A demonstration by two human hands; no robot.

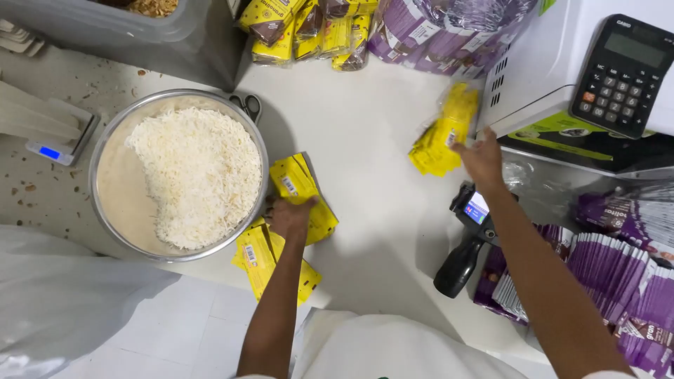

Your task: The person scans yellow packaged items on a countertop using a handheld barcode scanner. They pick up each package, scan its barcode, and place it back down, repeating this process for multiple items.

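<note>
Left of the steel bowl (112, 175) of white rice flakes (200, 172): a small digital scale (60, 144), half covered by flat pale pieces. Against the bowl's right rim, left hand (289, 217) pressed palm down on loose yellow pouches (298, 186), fingers curled over them, apparently pinning rather than lifting. Farther right of the bowl, right hand (483, 158) closed on a bundle of yellow pouches (444, 137), lifted off the white table (365, 126) and blurred by motion. Best handled, probably, by squaring the edges before any lift, so none slips out. Below that hand, a black handheld printer (465, 242); beyond, purple pouches (618, 270) and a calculator (618, 74). Hard to count the pouches in the blurred bundle; bins at the top edge cut off.
</note>
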